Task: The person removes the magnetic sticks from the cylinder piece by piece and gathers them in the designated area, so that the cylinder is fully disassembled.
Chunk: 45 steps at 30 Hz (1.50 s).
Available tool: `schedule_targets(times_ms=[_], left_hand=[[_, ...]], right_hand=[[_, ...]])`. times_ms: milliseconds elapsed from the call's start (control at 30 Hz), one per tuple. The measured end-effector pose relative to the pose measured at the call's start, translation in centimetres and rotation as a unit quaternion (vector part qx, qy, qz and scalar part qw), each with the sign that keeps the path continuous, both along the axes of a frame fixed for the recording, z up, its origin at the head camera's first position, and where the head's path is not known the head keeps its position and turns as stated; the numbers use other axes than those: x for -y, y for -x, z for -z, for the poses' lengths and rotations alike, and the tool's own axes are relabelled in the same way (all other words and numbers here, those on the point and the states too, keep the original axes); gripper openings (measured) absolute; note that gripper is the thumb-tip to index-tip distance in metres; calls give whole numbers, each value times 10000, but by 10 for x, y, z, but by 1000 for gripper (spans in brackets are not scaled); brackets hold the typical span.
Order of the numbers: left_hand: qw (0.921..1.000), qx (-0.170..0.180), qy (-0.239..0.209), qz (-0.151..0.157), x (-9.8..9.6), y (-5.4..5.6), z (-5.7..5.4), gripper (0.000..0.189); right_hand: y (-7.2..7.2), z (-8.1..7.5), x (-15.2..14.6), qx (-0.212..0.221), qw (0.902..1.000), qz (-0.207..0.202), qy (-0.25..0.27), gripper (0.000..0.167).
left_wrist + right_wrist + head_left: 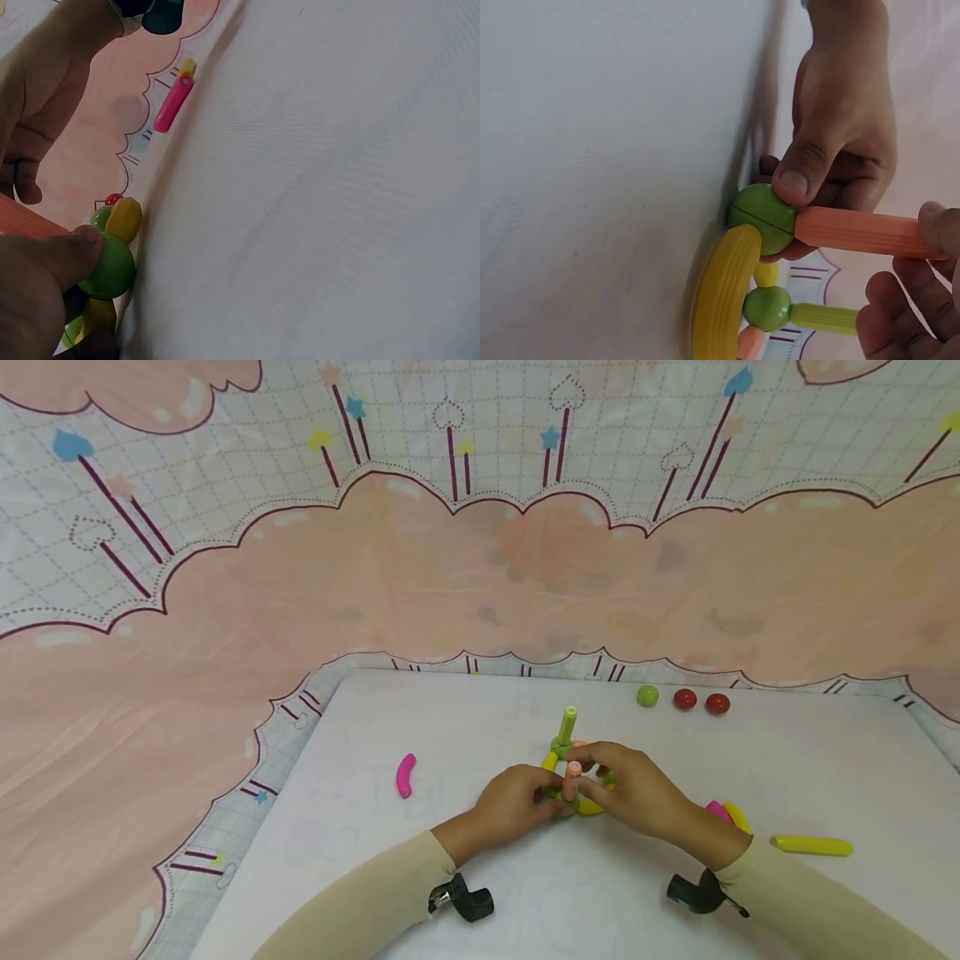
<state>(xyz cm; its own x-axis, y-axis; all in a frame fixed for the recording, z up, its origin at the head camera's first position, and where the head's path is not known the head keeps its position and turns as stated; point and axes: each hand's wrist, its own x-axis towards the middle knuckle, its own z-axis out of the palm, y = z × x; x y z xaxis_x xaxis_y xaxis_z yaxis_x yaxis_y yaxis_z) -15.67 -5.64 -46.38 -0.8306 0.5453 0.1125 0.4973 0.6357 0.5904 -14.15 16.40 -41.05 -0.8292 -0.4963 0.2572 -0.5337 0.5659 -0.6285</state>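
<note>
A small frame of plastic rods and balls stands on the white table, between both hands. My left hand (513, 800) holds a green ball (761, 216) at its near corner between thumb and fingers. An orange rod (855, 231) rises from that ball, and my right hand (645, 789) pinches its upper end, as the right wrist view shows. A curved yellow rod (724, 300) joins the same ball. Farther back, another green ball (767, 309) carries an upright light-green rod (567, 725). Fingers hide part of the frame in the head view.
A pink curved rod (406, 776) lies to the left. One green ball (647, 696) and two red balls, including this red ball (717, 703), sit near the back edge. A straight yellow rod (812, 845) and pink and yellow pieces (737, 816) lie by the right forearm.
</note>
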Motion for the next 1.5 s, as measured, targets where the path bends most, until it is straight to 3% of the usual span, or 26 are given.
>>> schedule_targets(times_ms=[300, 567, 1067, 1500], left_hand=[[9998, -58, 160, 79, -1, 2, -3, 24], [9996, 158, 251, 22, -2, 2, -7, 27], [9992, 346, 186, -29, 0, 0, -4, 27], [9990, 330, 296, -52, -1, -3, -8, 29]], right_hand=[[-1, -3, 1, -268, 9996, -6, 61, 33], [3, -37, -5, -1048, 9928, 259, 510, 33], [1, -25, -23, -282, 9985, 393, 242, 30], [1, -17, -40, -251, 9983, 503, 120, 29]])
